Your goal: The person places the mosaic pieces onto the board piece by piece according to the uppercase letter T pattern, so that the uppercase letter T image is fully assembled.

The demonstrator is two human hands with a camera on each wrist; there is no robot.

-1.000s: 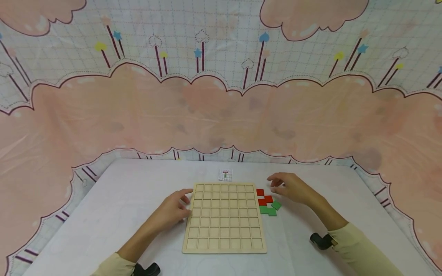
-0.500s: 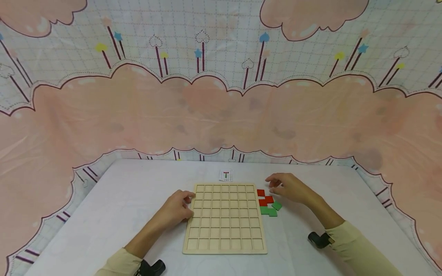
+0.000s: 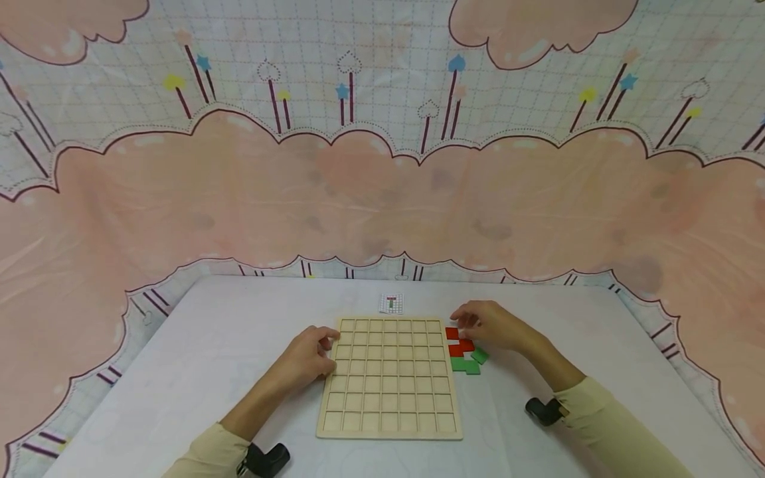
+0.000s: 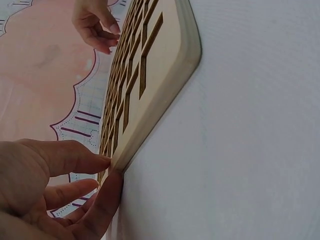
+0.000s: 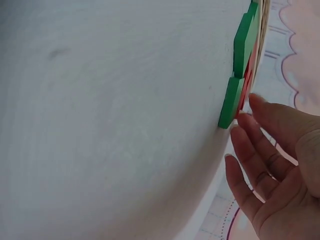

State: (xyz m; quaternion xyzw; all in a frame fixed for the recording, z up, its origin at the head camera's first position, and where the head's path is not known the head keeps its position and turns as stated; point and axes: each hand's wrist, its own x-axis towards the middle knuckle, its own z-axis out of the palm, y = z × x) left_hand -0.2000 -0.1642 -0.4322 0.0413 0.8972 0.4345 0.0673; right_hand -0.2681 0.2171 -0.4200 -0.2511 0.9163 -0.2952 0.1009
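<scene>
A pale wooden grid board (image 3: 391, 385) lies flat on the white table. My left hand (image 3: 305, 358) touches the board's left rim with its thumb and index finger apart along that edge; its fingertips (image 4: 116, 182) meet the rim in the left wrist view. My right hand (image 3: 493, 325) hovers at the upper red tile (image 3: 452, 333), fingers relaxed and thumb apart, with nothing visible between them. More red tiles (image 3: 456, 350) and green tiles (image 3: 472, 367) lie against the board's right edge. Whether the right fingertips touch a tile cannot be told.
A small card (image 3: 391, 303) with a printed grid and a red and green T pattern lies behind the board. A patterned curtain (image 3: 382, 206) rises behind the table (image 3: 239, 312). Black wrist cameras (image 3: 544, 411) sit at both sleeves.
My left hand has moved right and come to the board's left edge. My right hand has moved left and slightly forward, over the red tiles. The board and tiles look unmoved.
</scene>
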